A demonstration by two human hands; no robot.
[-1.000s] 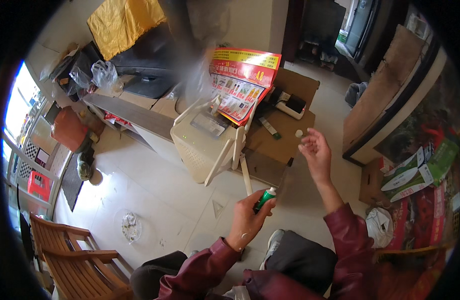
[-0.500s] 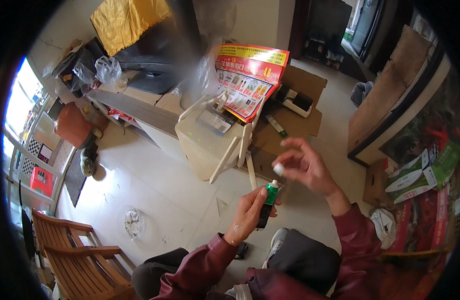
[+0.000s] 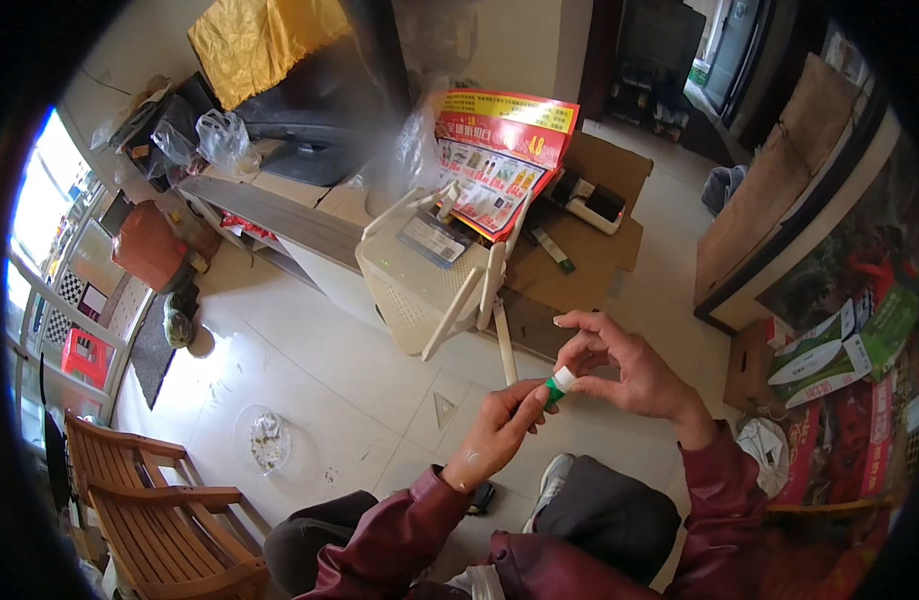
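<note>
In front of my knees, my left hand (image 3: 501,425) is wrapped round a small green tube (image 3: 553,397), its mouth pointing up and to the right. Most of the tube is hidden by the fingers. A white cap (image 3: 563,378) sits at the tube's mouth, pinched between the thumb and a finger of my right hand (image 3: 634,378). Whether the cap is threaded on cannot be seen. Just beyond the hands is a cream router (image 3: 419,295) with several antennas and a printed label on its perforated casing.
A red and yellow flyer (image 3: 509,150) and flattened cardboard (image 3: 609,200) lie behind the router. At the left is a slatted wooden chair (image 3: 169,515). A clear round dish (image 3: 267,440) and a triangular piece (image 3: 443,410) are on the tiled floor. Boxes (image 3: 829,360) stand at the right.
My right hand has come down and left, bringing the white cap from above the bare nozzle onto the tube's mouth. The tube has tilted right, and my left hand covers more of it.
</note>
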